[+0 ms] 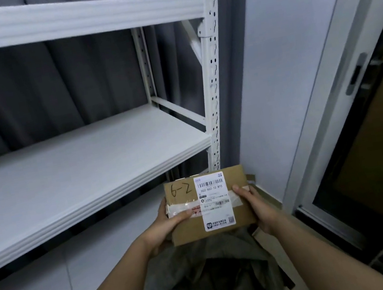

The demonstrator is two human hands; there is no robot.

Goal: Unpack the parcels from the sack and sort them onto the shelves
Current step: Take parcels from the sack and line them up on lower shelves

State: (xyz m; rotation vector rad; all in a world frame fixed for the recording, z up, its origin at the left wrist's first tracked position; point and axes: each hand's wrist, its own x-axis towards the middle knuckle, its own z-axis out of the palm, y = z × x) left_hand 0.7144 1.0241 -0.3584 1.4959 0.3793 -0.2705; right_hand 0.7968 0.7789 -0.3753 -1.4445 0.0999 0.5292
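Observation:
A small brown cardboard parcel (192, 229) with "6-2" handwritten on it and a white barcode label is held flat in front of me, above the sack. My left hand (166, 226) grips its left edge, thumb on the taped top. My right hand (257, 207) grips its right edge. The grey-green sack (223, 274) lies open on the floor below my hands, its inside dark. The white metal shelf unit (82, 169) stands to the left, its middle shelf bare just beyond the parcel.
An upper shelf beam (66, 21) crosses the top. A perforated white upright (211, 77) stands just behind the parcel. Grey curtains hang behind the shelves. A white wall and a glass door (369, 144) are on the right, and a second cardboard edge (251, 177) shows behind the parcel.

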